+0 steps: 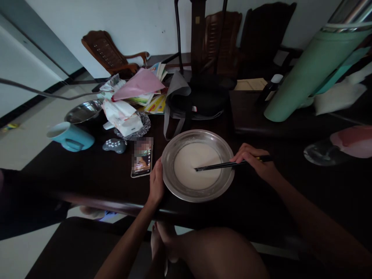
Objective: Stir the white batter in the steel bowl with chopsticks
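Note:
A wide metal bowl (198,195) rests on the dark table in front of me, holding a smooth off-white batter-like liquid (193,155). Against its left side is my left hand (157,180), gripping the wall near the rim. My right hand (255,159) is closed around dark chopsticks (217,166) above the bowl's right rim. Their tips dip into the liquid near its middle. Just left of my left hand lies a phone (142,157) with its screen lit.
At the left are a blue mug (71,136), a second metal bowl (84,111), a grey game controller (114,145) and a tissue pack (123,118). A black bag (197,102) sits behind the bowl. A tall green flask (310,73) stands at right. Wooden chairs (106,50) line the wall.

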The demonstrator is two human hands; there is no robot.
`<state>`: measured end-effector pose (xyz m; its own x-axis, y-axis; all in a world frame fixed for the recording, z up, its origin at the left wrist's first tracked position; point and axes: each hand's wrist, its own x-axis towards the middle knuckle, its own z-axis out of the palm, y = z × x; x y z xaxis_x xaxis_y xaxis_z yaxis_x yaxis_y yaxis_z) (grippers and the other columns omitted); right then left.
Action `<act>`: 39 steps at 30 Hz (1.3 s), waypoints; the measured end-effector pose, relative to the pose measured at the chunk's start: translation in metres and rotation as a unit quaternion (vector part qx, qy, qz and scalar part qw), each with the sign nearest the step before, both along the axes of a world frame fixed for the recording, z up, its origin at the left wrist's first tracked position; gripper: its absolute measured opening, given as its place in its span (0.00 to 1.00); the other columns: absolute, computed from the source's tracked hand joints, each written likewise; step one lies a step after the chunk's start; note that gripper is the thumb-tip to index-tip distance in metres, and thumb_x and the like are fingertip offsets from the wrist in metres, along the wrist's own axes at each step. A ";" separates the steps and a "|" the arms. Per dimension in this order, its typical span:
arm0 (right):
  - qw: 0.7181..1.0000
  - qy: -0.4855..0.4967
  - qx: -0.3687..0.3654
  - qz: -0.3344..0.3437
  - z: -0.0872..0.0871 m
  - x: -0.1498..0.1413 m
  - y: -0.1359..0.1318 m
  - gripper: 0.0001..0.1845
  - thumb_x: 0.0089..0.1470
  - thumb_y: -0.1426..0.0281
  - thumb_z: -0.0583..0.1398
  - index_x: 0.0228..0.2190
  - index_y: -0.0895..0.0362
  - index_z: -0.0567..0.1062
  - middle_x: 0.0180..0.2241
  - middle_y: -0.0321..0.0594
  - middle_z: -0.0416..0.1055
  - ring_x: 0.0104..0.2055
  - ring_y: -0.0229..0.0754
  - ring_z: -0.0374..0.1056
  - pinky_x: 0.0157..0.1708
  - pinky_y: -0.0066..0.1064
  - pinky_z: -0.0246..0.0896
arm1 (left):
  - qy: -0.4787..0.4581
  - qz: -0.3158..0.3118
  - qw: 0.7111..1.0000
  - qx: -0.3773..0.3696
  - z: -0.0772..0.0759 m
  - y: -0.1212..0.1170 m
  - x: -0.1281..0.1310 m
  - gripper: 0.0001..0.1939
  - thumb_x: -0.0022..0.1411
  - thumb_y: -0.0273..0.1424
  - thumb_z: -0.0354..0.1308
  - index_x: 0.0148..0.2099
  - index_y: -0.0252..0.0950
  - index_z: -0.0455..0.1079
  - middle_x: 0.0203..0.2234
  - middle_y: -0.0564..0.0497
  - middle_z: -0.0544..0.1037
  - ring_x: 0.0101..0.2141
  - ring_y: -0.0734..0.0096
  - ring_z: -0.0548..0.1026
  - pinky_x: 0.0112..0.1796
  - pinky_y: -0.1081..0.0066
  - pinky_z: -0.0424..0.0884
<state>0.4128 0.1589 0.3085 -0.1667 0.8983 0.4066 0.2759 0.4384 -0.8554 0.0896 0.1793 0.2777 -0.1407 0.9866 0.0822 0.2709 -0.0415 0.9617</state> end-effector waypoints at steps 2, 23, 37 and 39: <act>1.000 -0.023 0.000 0.009 0.000 -0.001 0.000 0.13 0.62 0.67 0.57 0.30 0.48 0.81 0.34 0.36 0.81 0.36 0.44 0.70 0.38 0.39 0.65 | 0.007 0.004 1.000 0.002 0.000 0.000 0.000 0.31 0.66 0.52 0.43 0.54 0.34 0.71 0.50 0.44 0.77 0.53 0.59 0.72 0.56 0.62 0.64; 0.999 -0.028 -0.014 0.010 -0.001 -0.001 0.000 0.12 0.61 0.66 0.57 0.30 0.49 0.80 0.34 0.37 0.80 0.38 0.45 0.71 0.40 0.40 0.65 | 0.013 0.010 1.000 -0.006 0.000 0.000 0.000 0.32 0.65 0.53 0.43 0.54 0.33 0.71 0.51 0.43 0.77 0.53 0.58 0.71 0.56 0.62 0.64; 0.999 -0.009 -0.017 -0.029 -0.001 0.000 0.001 0.14 0.61 0.63 0.57 0.28 0.48 0.80 0.32 0.37 0.80 0.37 0.46 0.71 0.40 0.42 0.66 | 0.014 0.021 1.000 -0.015 0.001 0.000 0.001 0.32 0.64 0.54 0.43 0.52 0.35 0.73 0.48 0.45 0.79 0.52 0.58 0.72 0.55 0.62 0.65; 0.999 0.010 -0.026 -0.025 -0.001 0.000 0.001 0.16 0.62 0.63 0.56 0.26 0.49 0.79 0.30 0.38 0.79 0.35 0.46 0.71 0.38 0.41 0.66 | 0.016 0.021 1.000 -0.016 0.003 -0.001 0.001 0.32 0.64 0.54 0.43 0.52 0.35 0.73 0.48 0.45 0.78 0.53 0.58 0.71 0.55 0.63 0.64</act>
